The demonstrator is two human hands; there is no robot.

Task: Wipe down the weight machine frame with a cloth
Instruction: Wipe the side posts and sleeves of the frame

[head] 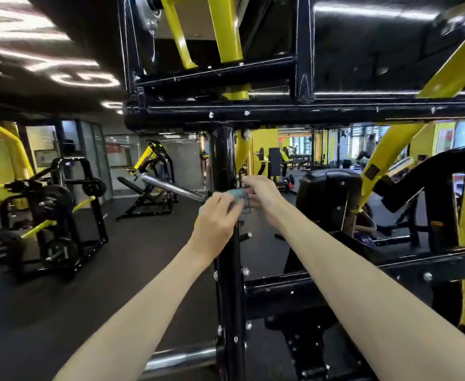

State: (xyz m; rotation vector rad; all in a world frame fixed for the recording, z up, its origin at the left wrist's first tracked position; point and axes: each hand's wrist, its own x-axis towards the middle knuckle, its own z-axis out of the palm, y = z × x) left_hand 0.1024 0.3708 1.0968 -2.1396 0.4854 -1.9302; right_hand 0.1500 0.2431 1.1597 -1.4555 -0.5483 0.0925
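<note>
Now we are holding a cloth [238,198] against the black post [223,158] of the weight machine.

We are bunching the blue cloth between our left hand [216,218] and our right hand [261,192], both closed on it, so it is pressing around the post and rubbing it clean. Our hands are hiding most of the cloth, so we are not seeing how it is folded. The silver bar [170,187] is ending right by the cloth, and its tip is looking blurry.
</note>
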